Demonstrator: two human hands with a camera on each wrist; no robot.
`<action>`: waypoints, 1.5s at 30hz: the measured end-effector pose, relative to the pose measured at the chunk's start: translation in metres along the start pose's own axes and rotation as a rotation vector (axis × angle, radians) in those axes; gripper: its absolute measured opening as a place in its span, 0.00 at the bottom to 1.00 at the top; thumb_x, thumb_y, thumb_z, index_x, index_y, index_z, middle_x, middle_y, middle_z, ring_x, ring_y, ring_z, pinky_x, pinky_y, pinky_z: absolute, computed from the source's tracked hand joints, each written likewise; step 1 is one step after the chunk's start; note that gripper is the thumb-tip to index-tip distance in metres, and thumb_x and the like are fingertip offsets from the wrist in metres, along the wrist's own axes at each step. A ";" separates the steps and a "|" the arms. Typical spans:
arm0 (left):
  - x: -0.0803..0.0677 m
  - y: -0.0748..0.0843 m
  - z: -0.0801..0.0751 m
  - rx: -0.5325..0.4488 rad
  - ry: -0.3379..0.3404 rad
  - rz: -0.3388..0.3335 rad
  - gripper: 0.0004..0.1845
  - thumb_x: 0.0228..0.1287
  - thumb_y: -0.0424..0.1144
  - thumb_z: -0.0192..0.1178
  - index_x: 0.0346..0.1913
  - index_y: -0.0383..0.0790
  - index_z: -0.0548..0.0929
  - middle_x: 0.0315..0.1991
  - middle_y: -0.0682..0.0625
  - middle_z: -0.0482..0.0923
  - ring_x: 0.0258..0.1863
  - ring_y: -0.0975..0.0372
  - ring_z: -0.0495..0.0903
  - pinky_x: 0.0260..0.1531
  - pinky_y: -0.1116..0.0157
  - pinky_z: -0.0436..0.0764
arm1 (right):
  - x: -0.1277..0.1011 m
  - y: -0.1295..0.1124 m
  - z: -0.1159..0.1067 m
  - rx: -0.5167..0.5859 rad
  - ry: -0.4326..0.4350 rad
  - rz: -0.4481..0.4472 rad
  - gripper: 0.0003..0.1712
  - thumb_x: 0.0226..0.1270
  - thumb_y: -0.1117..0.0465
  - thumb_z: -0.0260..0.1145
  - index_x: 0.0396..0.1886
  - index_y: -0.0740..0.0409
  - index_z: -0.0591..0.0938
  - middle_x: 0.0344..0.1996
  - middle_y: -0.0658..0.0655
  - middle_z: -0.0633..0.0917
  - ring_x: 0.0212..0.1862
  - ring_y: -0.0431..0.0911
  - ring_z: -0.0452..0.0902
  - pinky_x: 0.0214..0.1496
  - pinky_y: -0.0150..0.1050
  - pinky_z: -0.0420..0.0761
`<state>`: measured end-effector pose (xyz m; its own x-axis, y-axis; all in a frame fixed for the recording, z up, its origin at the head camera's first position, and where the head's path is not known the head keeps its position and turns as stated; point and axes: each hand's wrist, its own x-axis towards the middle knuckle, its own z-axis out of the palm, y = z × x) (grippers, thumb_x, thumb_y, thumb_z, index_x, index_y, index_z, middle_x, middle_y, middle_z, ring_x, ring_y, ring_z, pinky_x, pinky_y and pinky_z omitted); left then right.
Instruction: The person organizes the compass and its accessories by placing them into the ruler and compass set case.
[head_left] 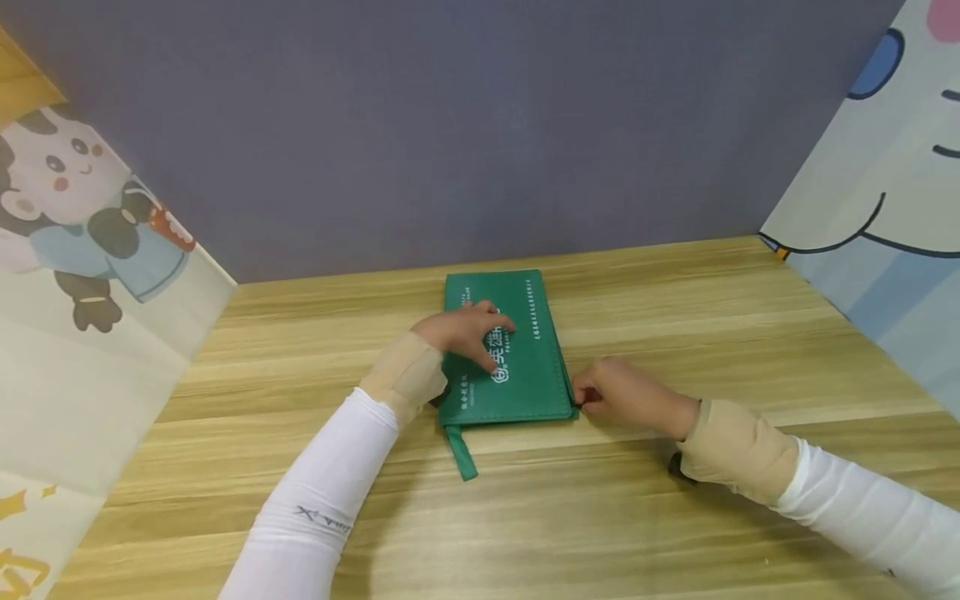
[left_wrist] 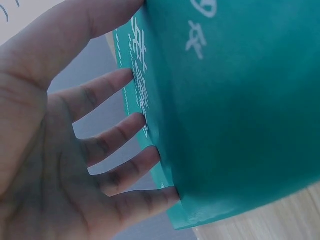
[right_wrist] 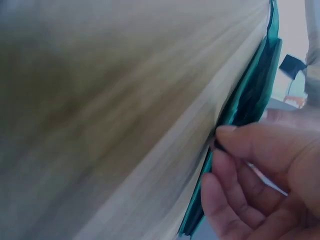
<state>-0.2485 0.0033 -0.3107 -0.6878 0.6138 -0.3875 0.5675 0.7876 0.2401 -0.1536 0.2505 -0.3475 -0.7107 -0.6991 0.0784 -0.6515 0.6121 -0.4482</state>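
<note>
A flat green zip pouch (head_left: 534, 375) with white printed lettering lies on the wooden table. My left hand (head_left: 471, 329) rests on its upper face, fingers spread, and the fingertips (left_wrist: 137, 120) press on the green surface. At the pouch's right edge, close to the near corner, my right hand (head_left: 626, 393) pinches a small dark zipper pull (right_wrist: 219, 145) between thumb and finger. In the right wrist view the edge gapes, with a dark slit along part of it. A short green strap (head_left: 461, 454) sticks out from the near left corner.
The wood-grain table (head_left: 300, 350) meets a grey-purple panel (head_left: 480, 133) at the back. Side walls with cartoon pictures stand left and right, the left one showing a cartoon figure (head_left: 67, 179). Both forearms wear white sleeves and beige wrist wraps.
</note>
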 end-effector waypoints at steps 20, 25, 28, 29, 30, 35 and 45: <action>-0.002 0.002 -0.003 -0.016 -0.007 0.012 0.38 0.54 0.47 0.69 0.68 0.55 0.65 0.70 0.46 0.53 0.72 0.47 0.47 0.65 0.48 0.61 | -0.009 -0.018 0.006 0.070 0.034 0.112 0.09 0.49 0.74 0.70 0.20 0.56 0.82 0.22 0.46 0.82 0.26 0.33 0.73 0.28 0.29 0.76; -0.003 0.003 -0.003 -0.010 -0.008 0.016 0.38 0.54 0.47 0.69 0.68 0.55 0.65 0.70 0.47 0.53 0.71 0.49 0.49 0.63 0.50 0.64 | -0.010 -0.019 0.006 0.073 0.047 0.127 0.11 0.49 0.75 0.68 0.19 0.56 0.81 0.21 0.46 0.81 0.26 0.33 0.72 0.28 0.29 0.75; -0.004 0.002 -0.001 -0.020 -0.008 0.028 0.38 0.55 0.46 0.69 0.69 0.54 0.64 0.70 0.46 0.54 0.71 0.49 0.50 0.64 0.50 0.63 | -0.010 -0.020 0.007 0.038 0.058 0.130 0.11 0.49 0.75 0.68 0.19 0.55 0.80 0.19 0.45 0.79 0.24 0.33 0.68 0.27 0.29 0.72; -0.004 0.001 -0.001 -0.021 -0.008 0.030 0.38 0.55 0.46 0.69 0.69 0.54 0.64 0.70 0.46 0.54 0.71 0.49 0.50 0.64 0.50 0.62 | -0.010 -0.020 0.006 0.033 0.058 0.129 0.11 0.49 0.75 0.67 0.19 0.55 0.80 0.19 0.44 0.78 0.24 0.33 0.67 0.27 0.29 0.72; -0.005 0.000 -0.001 -0.023 -0.007 0.032 0.38 0.55 0.46 0.68 0.69 0.54 0.65 0.70 0.45 0.53 0.71 0.49 0.50 0.64 0.50 0.62 | -0.010 -0.020 0.005 0.029 0.055 0.129 0.11 0.50 0.74 0.67 0.19 0.55 0.80 0.19 0.45 0.78 0.23 0.33 0.67 0.26 0.29 0.72; -0.004 -0.001 0.002 -0.028 0.013 0.013 0.38 0.56 0.47 0.67 0.69 0.53 0.64 0.70 0.45 0.54 0.71 0.48 0.50 0.64 0.49 0.62 | -0.009 -0.013 -0.002 -0.020 0.054 0.153 0.10 0.53 0.74 0.66 0.20 0.57 0.80 0.19 0.47 0.78 0.22 0.35 0.67 0.25 0.31 0.71; -0.005 0.000 0.004 0.010 0.027 -0.002 0.39 0.59 0.51 0.64 0.71 0.51 0.60 0.71 0.43 0.51 0.70 0.46 0.49 0.65 0.49 0.61 | -0.011 -0.003 -0.006 -0.088 0.068 0.137 0.11 0.55 0.73 0.67 0.21 0.55 0.80 0.19 0.45 0.78 0.21 0.35 0.65 0.24 0.31 0.69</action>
<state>-0.2427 0.0003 -0.3125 -0.7007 0.6139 -0.3635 0.5709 0.7880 0.2305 -0.1453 0.2579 -0.3416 -0.8090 -0.5820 0.0829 -0.5656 0.7321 -0.3797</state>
